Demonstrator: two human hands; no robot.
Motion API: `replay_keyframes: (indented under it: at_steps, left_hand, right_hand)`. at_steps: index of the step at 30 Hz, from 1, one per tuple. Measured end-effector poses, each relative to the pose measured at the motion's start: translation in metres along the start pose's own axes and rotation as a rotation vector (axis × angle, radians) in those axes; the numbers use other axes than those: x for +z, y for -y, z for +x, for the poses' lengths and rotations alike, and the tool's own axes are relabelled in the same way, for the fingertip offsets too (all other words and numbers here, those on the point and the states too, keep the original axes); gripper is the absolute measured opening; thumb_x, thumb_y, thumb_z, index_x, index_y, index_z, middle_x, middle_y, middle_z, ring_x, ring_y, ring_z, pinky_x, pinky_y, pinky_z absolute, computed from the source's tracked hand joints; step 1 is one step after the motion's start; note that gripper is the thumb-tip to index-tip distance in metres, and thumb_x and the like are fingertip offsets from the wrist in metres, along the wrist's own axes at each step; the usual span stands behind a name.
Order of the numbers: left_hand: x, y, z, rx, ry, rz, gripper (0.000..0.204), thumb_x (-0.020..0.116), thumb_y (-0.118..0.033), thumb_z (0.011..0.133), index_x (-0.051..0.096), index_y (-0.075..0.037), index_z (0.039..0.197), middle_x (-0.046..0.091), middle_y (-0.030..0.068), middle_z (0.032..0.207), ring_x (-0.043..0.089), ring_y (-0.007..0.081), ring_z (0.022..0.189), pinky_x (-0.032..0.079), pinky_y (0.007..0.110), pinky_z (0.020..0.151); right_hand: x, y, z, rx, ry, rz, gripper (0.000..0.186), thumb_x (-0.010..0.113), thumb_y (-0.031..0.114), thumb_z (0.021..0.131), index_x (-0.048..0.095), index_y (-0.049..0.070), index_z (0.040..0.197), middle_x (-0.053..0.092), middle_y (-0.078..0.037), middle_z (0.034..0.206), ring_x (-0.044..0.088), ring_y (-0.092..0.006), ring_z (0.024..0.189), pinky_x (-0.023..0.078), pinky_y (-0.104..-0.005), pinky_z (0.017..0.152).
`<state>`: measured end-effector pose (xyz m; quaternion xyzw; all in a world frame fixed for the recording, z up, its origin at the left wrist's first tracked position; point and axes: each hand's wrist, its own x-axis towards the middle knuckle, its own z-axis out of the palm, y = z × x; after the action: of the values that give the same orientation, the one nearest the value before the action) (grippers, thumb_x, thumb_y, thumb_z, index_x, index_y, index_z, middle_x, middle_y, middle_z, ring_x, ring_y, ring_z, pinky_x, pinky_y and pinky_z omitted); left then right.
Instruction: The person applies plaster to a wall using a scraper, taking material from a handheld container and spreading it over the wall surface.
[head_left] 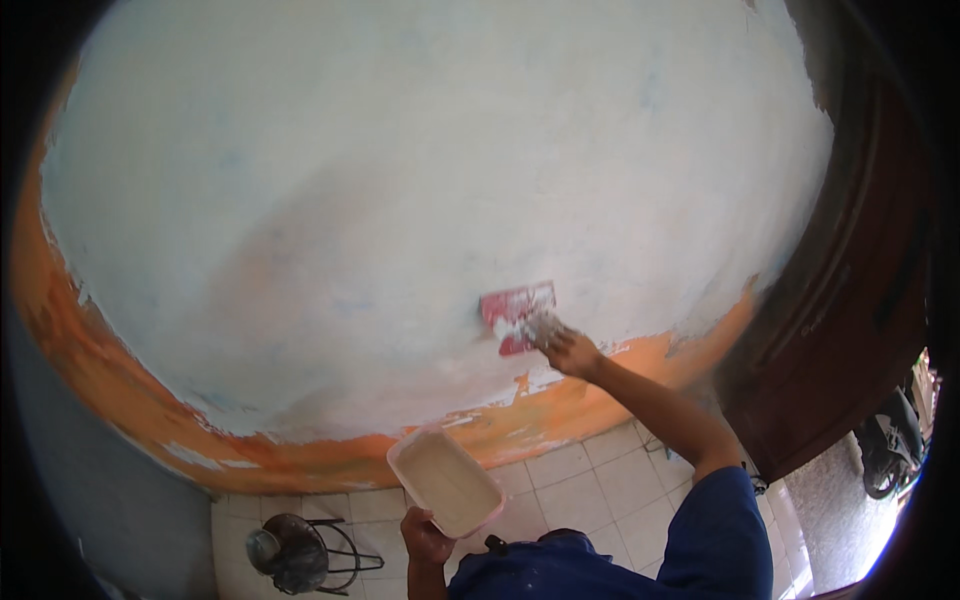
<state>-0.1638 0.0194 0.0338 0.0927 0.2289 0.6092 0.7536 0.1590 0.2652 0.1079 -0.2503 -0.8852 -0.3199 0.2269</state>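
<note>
Closest in, the left hand (425, 538) grips one corner of a shallow plastic tray (446, 481) of white putty; light and slightly bendy, it seems steadier held underneath. Right hand (570, 350) clamps the stiff red scraper (516, 312) flat against the wall (400, 180).

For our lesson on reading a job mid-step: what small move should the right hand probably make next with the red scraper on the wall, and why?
Probably draw the red scraper sideways along the wall. The right hand presses it flat there, white filler sits on the blade, and the orange band just below is uncovered.
</note>
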Motion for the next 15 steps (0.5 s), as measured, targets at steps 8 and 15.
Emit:
replay_keyframes:
  at_steps: [8,15]
  left_hand:
    - [0.008,0.003,-0.011,0.014,-0.071,-0.053,0.059,0.047,-0.02,0.068,0.043,0.005,0.121,0.055,0.02,0.111,0.058,0.0361,0.099,0.048,0.053,0.085]
    - [0.006,0.007,-0.015,0.018,-0.054,-0.087,0.056,0.048,-0.019,0.069,0.045,0.005,0.12,0.056,0.0195,0.109,0.059,0.036,0.097,0.048,0.052,0.085]
  right_hand:
    - [-0.117,-0.053,0.114,0.075,-0.555,-0.044,0.046,0.053,-0.013,0.063,0.059,-0.001,0.107,0.06,-0.016,0.11,0.062,-0.0292,0.097,0.054,-0.0363,0.075]
    - [-0.141,-0.103,0.195,0.248,-0.616,-0.248,0.06,0.055,-0.004,0.065,0.048,0.007,0.124,0.055,-0.017,0.117,0.057,-0.0311,0.104,0.052,-0.0359,0.077]
